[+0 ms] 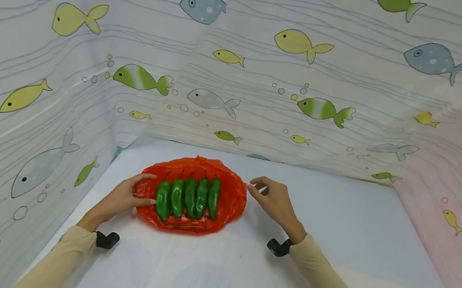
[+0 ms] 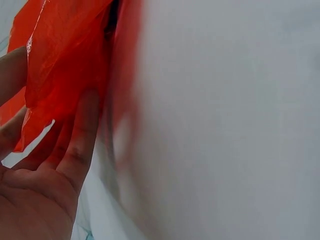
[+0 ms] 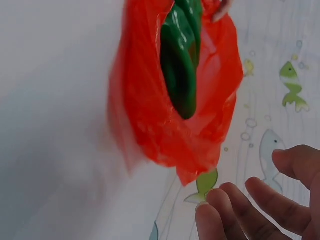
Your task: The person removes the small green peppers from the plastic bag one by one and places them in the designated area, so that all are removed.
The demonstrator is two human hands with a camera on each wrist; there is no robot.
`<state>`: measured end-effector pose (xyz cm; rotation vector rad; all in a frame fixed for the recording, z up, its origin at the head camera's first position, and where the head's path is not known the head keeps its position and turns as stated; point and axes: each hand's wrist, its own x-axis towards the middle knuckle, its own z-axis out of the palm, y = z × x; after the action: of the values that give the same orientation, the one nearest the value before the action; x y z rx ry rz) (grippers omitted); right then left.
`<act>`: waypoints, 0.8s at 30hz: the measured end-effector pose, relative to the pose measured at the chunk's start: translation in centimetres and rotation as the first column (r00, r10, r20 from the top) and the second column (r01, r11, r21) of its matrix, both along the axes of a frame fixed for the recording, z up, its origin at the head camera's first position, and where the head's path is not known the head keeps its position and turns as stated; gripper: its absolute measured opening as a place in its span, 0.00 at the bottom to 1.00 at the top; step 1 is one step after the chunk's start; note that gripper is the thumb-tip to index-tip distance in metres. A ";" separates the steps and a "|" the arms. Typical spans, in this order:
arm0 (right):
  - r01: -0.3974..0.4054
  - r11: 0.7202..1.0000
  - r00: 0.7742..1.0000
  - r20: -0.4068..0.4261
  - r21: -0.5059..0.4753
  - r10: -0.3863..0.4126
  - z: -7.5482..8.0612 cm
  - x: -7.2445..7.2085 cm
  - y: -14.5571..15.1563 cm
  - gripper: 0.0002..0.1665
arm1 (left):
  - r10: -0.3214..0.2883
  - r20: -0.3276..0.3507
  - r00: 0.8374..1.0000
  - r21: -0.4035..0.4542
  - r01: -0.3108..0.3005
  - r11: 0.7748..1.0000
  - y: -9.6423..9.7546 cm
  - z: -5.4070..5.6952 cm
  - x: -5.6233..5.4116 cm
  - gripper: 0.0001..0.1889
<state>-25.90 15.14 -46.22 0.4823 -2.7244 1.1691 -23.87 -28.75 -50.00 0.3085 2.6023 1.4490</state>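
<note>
Surrounding peppers (image 1: 189, 198), red plastic (image 1: 230, 197) is being pinched by the left hand (image 1: 122, 197), the right hand (image 1: 277, 203) being held half-spread nearby.

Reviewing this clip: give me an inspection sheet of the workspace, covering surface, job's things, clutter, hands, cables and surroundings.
Surface: white tabletop.
Job's things: five green peppers side by side in an open red plastic bag, stems toward the far side.
Clutter: nothing seen.
Left hand: holds the bag's left rim.
Right hand: loosely bent beside the right rim; no grip seen.
Wrists: a black device on each.
Cables: nothing seen.
Surroundings: fish-print sheeting behind and at both sides.
</note>
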 end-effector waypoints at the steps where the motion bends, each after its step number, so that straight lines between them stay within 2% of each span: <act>1: -0.004 1.000 1.000 0.000 0.004 0.004 0.0 -0.1 -0.4 0.16 | 0.000 0.000 1.000 -0.005 0.000 1.000 0.0 0.0 0.0 0.39; 10: -0.057 0.998 0.998 -0.012 0.033 0.057 0.1 -0.9 -3.6 0.18 | 0.011 0.003 1.000 -0.002 -0.011 1.000 -0.1 -0.1 -0.2 0.39; 24: -0.079 0.993 0.997 0.007 0.092 0.079 -0.5 -2.8 -5.9 0.22 | 0.004 -0.004 1.000 0.003 -0.004 1.000 -0.1 -0.1 -0.4 0.40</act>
<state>-28.65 9.19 -46.68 0.6054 -2.7956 1.0665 -24.29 -28.86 -50.09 0.3071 2.6058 1.4551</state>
